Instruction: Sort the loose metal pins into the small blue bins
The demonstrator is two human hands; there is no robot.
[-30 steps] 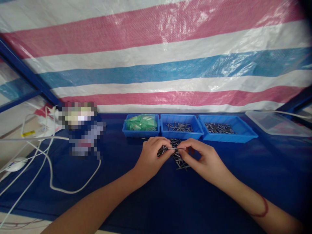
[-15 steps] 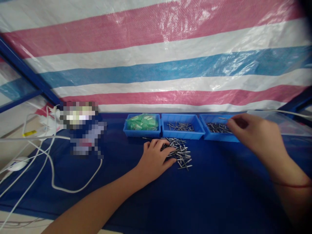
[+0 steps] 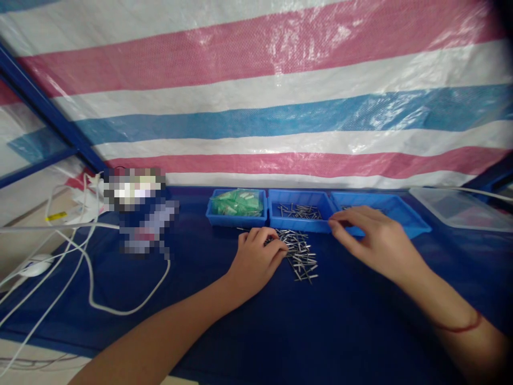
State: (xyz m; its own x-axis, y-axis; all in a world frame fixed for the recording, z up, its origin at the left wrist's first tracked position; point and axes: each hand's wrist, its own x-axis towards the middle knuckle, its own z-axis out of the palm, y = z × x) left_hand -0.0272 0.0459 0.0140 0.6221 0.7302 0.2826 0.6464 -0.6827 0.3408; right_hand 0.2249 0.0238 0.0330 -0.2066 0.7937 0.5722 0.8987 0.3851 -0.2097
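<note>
Partly hid thin silvery metal pins point(image 3: 300, 252) beneath the curled, touching left hand point(image 3: 256, 259); likewise a rectangular blue plastic tray point(image 3: 412, 220) behind the nearly pinched right hand point(image 3: 377, 243); could not tell either grip's contents.

A glossy sheet point(image 3: 256, 123) striped red, white and blue hangs behind a dark blue tabletop point(image 3: 320, 331).

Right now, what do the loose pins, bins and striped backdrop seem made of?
Loose pins: probably metal, shiny, by their silvery glints. Bins: likely molded plastic, smooth, from their uniform blue and soft sheen. Striped backdrop: seemingly woven plastic sheeting, glossy, given its fine weave and crinkled highlights.
</note>
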